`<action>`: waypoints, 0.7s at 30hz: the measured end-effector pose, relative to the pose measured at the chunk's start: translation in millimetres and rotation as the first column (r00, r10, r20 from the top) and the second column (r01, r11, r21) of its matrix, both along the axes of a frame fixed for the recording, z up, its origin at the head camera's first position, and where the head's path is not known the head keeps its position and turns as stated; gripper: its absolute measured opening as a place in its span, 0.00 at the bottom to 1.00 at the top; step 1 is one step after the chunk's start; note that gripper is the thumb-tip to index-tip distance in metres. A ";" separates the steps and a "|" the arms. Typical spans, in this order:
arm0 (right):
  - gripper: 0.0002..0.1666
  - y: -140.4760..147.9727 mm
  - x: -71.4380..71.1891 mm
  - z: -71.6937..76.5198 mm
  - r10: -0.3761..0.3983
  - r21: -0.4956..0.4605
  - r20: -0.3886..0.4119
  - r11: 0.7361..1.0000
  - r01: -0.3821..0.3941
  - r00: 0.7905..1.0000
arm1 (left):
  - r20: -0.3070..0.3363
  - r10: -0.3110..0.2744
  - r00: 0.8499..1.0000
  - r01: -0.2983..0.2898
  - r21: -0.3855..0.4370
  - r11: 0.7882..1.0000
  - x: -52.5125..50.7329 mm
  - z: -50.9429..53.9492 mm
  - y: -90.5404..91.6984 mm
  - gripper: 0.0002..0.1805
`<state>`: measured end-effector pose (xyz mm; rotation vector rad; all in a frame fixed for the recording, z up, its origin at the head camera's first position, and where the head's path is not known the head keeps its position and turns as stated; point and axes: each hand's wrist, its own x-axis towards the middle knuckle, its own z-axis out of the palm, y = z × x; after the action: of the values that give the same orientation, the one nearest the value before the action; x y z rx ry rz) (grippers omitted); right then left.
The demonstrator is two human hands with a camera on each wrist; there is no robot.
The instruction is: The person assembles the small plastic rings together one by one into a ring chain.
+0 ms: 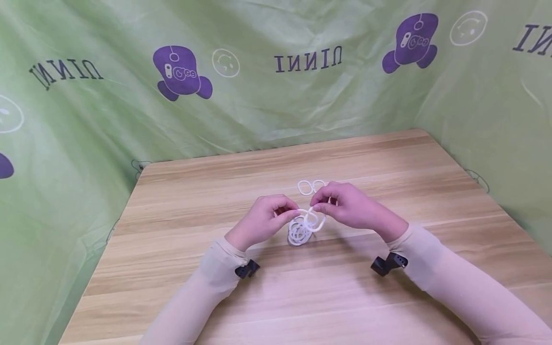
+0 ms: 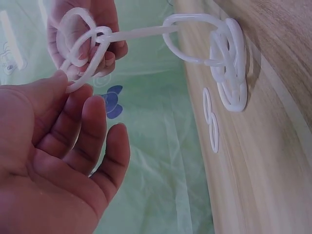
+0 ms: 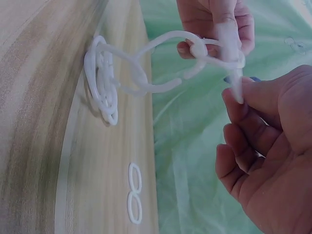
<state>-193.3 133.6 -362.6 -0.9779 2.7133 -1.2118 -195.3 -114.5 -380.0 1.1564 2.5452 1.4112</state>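
Note:
White plastic chain links are stretched between the two hands, just above the table. My left hand [image 1: 266,219] pinches one link [image 2: 96,67] between thumb and index finger, its other fingers loosely bent. Opposite it, my right hand [image 1: 351,207] pinches another white link [image 3: 237,87] with thumb and fingertip. Where these links meet, they overlap; I cannot tell whether they are hooked together. From them a hanging link [image 2: 141,33] leads down to a heap of joined links [image 2: 237,63] on the tabletop.
Farther back on the wooden table [image 1: 194,201] lies a separate pair of white oval links [image 3: 134,192], end to end. A green printed cloth [image 1: 258,105] hangs behind the table and along its sides. Both wrists carry small black cameras.

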 end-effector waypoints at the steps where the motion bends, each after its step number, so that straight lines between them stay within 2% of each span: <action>1: 0.03 -0.7 0.6 -0.2 0.001 0.005 -0.006 1.000 -0.001 1.000 | -0.002 -0.002 1.000 0.002 -0.001 1.000 0.3 0.2 0.1 0.04; 11: 0.03 -5.1 2.9 0.3 -0.054 -0.010 -0.046 0.999 0.054 0.997 | 0.015 -0.056 0.998 0.056 0.012 0.998 0.9 -1.2 0.0 0.03; 15: 0.03 -6.6 2.0 -0.8 -0.066 -0.049 -0.049 0.997 0.064 0.997 | 0.016 -0.019 1.000 0.019 0.006 1.000 0.4 -0.2 -0.9 0.03; 18: 0.03 -8.5 2.4 -0.8 -0.092 -0.095 -0.019 0.991 0.090 0.996 | 0.027 0.018 0.999 -0.018 -0.001 1.000 -0.3 0.2 -1.5 0.04; 21: 0.03 -11.7 3.2 0.0 -0.129 -0.145 0.002 0.981 0.128 0.992 | 0.035 0.028 0.999 -0.028 -0.006 1.000 -1.3 -0.2 -2.5 0.04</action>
<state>-190.1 121.9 -362.6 -0.8311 2.7659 -1.4477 -196.6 -117.0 -380.2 1.0892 2.5501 1.4158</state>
